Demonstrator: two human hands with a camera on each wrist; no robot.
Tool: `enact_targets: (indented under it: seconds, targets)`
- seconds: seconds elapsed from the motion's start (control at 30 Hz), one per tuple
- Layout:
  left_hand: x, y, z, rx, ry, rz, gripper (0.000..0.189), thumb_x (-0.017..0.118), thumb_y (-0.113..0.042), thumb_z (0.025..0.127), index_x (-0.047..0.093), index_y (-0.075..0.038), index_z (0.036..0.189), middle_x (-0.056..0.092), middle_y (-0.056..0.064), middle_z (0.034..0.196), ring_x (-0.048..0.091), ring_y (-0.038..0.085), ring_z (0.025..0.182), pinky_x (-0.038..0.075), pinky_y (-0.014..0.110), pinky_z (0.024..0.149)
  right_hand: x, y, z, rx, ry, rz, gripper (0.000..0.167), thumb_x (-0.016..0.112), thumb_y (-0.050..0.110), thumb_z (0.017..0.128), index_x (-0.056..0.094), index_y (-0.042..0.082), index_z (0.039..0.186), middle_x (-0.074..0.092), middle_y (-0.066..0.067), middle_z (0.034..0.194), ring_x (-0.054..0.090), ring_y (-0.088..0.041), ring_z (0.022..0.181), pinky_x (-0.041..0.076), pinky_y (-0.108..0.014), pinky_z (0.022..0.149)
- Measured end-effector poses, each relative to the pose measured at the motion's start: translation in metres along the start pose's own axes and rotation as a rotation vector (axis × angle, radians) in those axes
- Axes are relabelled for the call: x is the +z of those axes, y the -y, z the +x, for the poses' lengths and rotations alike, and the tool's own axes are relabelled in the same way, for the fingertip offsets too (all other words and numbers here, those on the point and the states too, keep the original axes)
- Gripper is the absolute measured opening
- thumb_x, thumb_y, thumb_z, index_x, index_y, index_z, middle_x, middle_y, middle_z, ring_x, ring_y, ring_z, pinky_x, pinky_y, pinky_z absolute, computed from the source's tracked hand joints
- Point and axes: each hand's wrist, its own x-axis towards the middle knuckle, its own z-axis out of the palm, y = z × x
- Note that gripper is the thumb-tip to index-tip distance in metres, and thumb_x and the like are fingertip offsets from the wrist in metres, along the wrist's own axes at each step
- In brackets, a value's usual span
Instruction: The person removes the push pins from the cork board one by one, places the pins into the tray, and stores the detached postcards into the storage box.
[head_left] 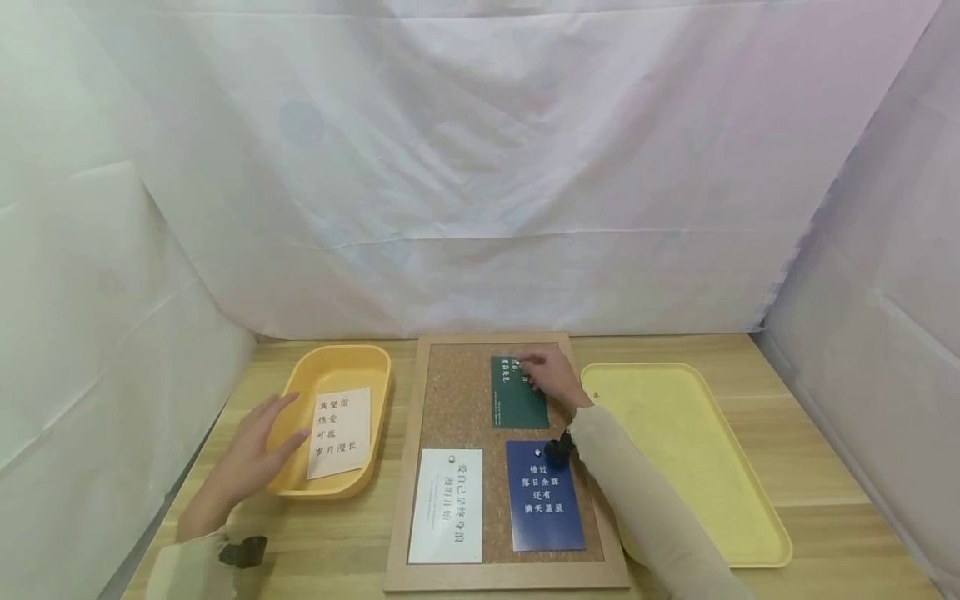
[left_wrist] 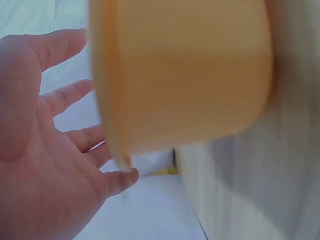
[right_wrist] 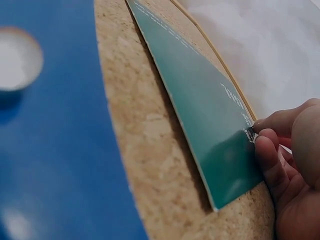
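My right hand (head_left: pixel 551 375) is at the upper edge of a green card (head_left: pixel 519 404) on the cork board (head_left: pixel 459 400). Its thumb and forefinger pinch a small shiny thumbtack, mostly hidden by the fingertips, against the card in the right wrist view. With fingers spread, my left hand (head_left: pixel 255 446) hovers at the left rim of a yellow plastic basin (head_left: pixel 381 367); whether it touches the rim, I cannot tell. A cream card (head_left: pixel 341 433) with dark writing leans inside the basin. Lower on the board are a white card (head_left: pixel 446 508) and a blue card (head_left: pixel 546 500), each with a silver thumbtack near its top.
A pale yellow tray (head_left: pixel 697 450) lies right of the board, partly under my right forearm, with a small dark thing (head_left: pixel 597 395) near its upper left corner. White cloth (head_left: pixel 480 167) hangs behind and along both sides of the wooden table (head_left: pixel 322 550).
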Motion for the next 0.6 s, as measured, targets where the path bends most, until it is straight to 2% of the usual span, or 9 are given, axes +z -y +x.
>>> enact_targets:
  seconds: [0.13, 0.23, 0.4, 0.6]
  targets:
    - [0.003, -0.012, 0.005, 0.07, -0.034, -0.001, 0.059, 0.067, -0.019, 0.095, 0.043, 0.003, 0.143, 0.034, 0.038, 0.147, 0.025, 0.059, 0.136, 0.023, 0.077, 0.102, 0.001, -0.001, 0.001, -0.003, -0.005, -0.004, 0.024, 0.058, 0.013, 0.099, 0.071, 0.008, 0.119, 0.068, -0.009, 0.097, 0.059, -0.016, 0.07, 0.054, -0.026, 0.06]
    - [0.007, -0.022, 0.009, 0.122, -0.036, -0.021, 0.057, 0.068, -0.013, 0.092, 0.045, 0.005, 0.142, 0.036, 0.036, 0.146, 0.026, 0.058, 0.135, 0.024, 0.077, 0.102, 0.001, -0.001, 0.002, 0.002, -0.003, -0.003, 0.024, 0.058, 0.014, 0.099, 0.071, 0.008, 0.119, 0.068, -0.009, 0.096, 0.06, -0.016, 0.07, 0.054, -0.026, 0.06]
    - [0.013, -0.041, 0.014, 0.173, -0.008, -0.019, 0.057, 0.067, -0.016, 0.095, 0.045, 0.001, 0.144, 0.037, 0.031, 0.149, 0.026, 0.053, 0.138, 0.026, 0.074, 0.104, 0.001, 0.001, 0.002, 0.013, 0.006, 0.005, 0.024, 0.058, 0.014, 0.1, 0.071, 0.008, 0.119, 0.068, -0.009, 0.094, 0.06, -0.016, 0.07, 0.054, -0.026, 0.061]
    - [0.023, -0.064, 0.016, 0.216, -0.023, 0.015, 0.053, 0.066, -0.018, 0.095, 0.048, -0.002, 0.142, 0.041, 0.028, 0.148, 0.033, 0.049, 0.137, 0.03, 0.069, 0.106, 0.002, 0.002, 0.002, 0.025, 0.017, 0.008, 0.025, 0.058, 0.015, 0.099, 0.071, 0.008, 0.12, 0.069, -0.009, 0.097, 0.061, -0.016, 0.07, 0.055, -0.027, 0.06]
